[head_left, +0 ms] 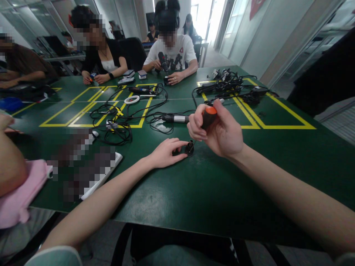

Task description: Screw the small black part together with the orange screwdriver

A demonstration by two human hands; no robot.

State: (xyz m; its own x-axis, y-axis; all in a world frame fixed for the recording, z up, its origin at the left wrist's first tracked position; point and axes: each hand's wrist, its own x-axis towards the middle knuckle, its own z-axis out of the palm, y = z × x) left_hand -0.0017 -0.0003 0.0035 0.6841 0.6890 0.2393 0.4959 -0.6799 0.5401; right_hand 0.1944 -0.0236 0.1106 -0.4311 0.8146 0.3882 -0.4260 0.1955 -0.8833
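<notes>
- Left hand, half-curled, pinches a small dark part on the tabletop, well in from its near edge.
- Right hand grips an orange-and-black tool handle above the tabletop.

Dark, round metal-looking part with a narrow cylindrical post: wide base down on the green tabletop, post up, finer detail too small to read. Black-handled screwdriver-like tool with an orange butt end: held above the tabletop, tilted, orange end up, handle partly covered, tip contact unclear.
</notes>
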